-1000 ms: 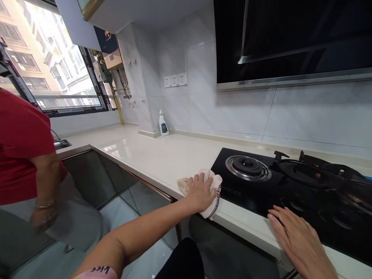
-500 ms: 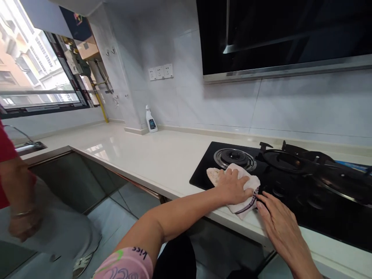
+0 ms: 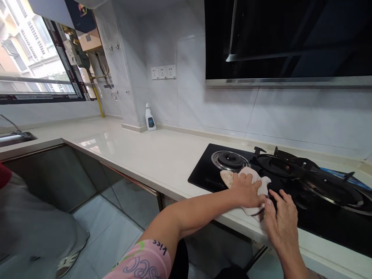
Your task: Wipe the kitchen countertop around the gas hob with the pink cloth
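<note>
My left hand (image 3: 247,190) presses a white cloth (image 3: 258,182) with a dark trim onto the front left part of the black glass gas stove (image 3: 316,217); its fingers are curled over the cloth. My right hand (image 3: 280,223) lies flat on the stove's front edge, fingers stretched out, its fingertips touching the cloth beside my left hand. A bare round burner (image 3: 229,159) sits just behind the cloth. Black pan supports (image 3: 293,164) lie stacked over the right burner.
A long cream countertop (image 3: 151,153) runs left to a sink (image 3: 14,138) under the window. A white spray bottle (image 3: 149,118) stands at the wall. A dark range hood (image 3: 287,38) hangs above the stove. Another person's grey-clad leg (image 3: 31,228) stands at lower left.
My left hand slid the cloth rightward from the counter edge onto the stove glass. My right hand moved left until it met the cloth. The other person moved mostly out of view.
</note>
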`<state>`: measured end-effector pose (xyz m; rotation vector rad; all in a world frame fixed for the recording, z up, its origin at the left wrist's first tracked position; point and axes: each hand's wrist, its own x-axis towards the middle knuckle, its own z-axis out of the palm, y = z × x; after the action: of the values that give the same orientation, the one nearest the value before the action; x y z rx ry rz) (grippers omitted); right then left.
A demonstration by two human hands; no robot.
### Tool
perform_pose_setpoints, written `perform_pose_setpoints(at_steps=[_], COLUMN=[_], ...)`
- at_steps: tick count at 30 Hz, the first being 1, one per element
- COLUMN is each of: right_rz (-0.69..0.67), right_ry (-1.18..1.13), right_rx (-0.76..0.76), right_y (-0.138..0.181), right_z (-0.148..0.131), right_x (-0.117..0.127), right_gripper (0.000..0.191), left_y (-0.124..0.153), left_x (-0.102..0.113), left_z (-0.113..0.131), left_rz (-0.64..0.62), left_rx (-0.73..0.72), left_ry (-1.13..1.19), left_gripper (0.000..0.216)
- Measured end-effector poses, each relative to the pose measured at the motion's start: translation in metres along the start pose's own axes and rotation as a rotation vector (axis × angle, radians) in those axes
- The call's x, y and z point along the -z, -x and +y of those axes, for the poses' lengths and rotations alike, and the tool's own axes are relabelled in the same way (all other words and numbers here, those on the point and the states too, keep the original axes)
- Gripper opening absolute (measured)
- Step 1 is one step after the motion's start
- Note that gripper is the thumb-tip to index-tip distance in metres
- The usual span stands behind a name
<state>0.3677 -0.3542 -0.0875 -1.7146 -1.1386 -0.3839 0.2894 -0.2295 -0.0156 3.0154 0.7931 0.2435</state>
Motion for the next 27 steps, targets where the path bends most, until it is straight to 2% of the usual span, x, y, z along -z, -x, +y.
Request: perform_pose_setpoints(at_steps=[5,9,12,15,20,27], right_rz=[0.003,-0.099,-0.171,-0.198,-0.229,-0.280], right_ry=[0.003,0.015,0.041,0.049,-0.003,-0.012], right_rx=[-0.035,0.026,0.059,0.060,0.021,0.042], right_y=[0.000,0.002,0.003,0.004,0.003,0.007], right_z=[0.009,0.015,0.017,0.016,0.011,0.001], right_x=[-0.001,-0.001,0.000,0.002,0.004,0.006], right_gripper=[0.076,0.069,0.064,0.062,0.060,0.055], left_y=[0.066,0.112,0.125,0.121,0.123,0.158], left_x=[0.000,-0.007,-0.008,-0.003,0.008,0.026], left_z=[0.004,0.006,-0.001,-0.014,-0.046,-0.120], left_rz=[0.127,0.281,0.317,0.231,0.160,0.171], left_rx=[-0.132,-0.268,-0.323,-0.328,-0.234,0.129], left_ry=[-0.025,-0.036,-0.028,-0.022,0.040,0.065], left_gripper=[0.069,0.070,0.072,0.071,0.072,0.059])
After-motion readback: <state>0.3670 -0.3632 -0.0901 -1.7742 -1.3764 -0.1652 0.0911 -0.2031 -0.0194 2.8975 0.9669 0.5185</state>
